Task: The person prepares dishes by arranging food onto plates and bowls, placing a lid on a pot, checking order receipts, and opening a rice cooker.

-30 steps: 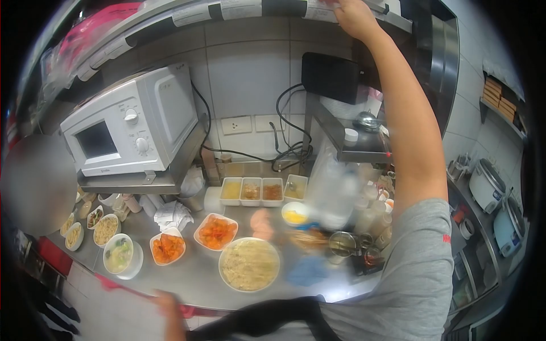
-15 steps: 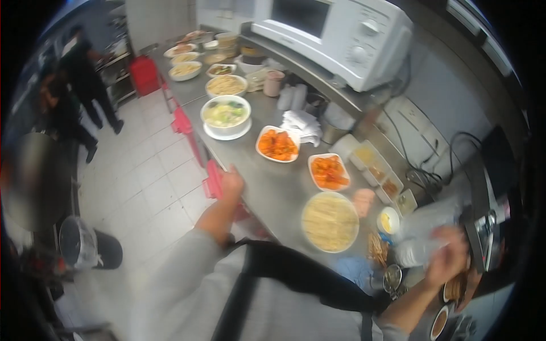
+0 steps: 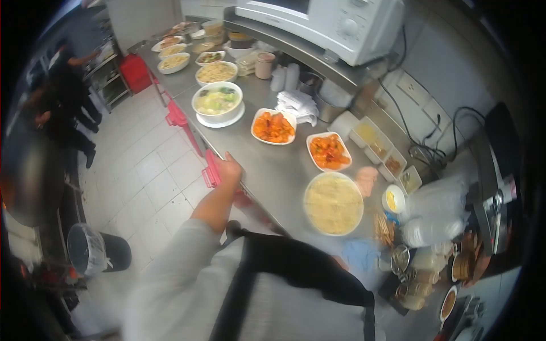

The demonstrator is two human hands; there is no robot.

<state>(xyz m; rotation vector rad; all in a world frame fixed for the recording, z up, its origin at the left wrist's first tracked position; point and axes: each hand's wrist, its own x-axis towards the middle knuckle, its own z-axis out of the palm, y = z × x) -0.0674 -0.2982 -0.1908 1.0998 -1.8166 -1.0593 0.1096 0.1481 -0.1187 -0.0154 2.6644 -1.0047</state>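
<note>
My left hand [image 3: 228, 170] rests at the front edge of the steel counter [image 3: 259, 176], thumb apart and holding nothing I can see. Close by is a pink plastic handle [image 3: 211, 170] below the edge. A sliver of skin, probably my right hand [image 3: 340, 263], shows between my apron and a blue cloth [image 3: 362, 254]; its fingers are hidden. In front of me stands a round bowl of pale yellow food [image 3: 333, 203]. Beyond it are two white dishes of orange food [image 3: 329, 152] and a bowl of soup with greens [image 3: 217, 99] on a plate.
At the right are sauce tubs [image 3: 392, 165], stacked clear plastic containers [image 3: 435, 227] and wooden sticks [image 3: 384, 228]. A microwave [image 3: 347, 28] sits on the shelf above folded white cloths [image 3: 297, 107]. Two people [image 3: 71, 74] stand across the aisle; a lined bin [image 3: 116, 252] is on the floor.
My right hand has left the plastic containers at the right and is now almost wholly hidden at my apron. My left hand stays at the counter edge. The view has shifted slightly.
</note>
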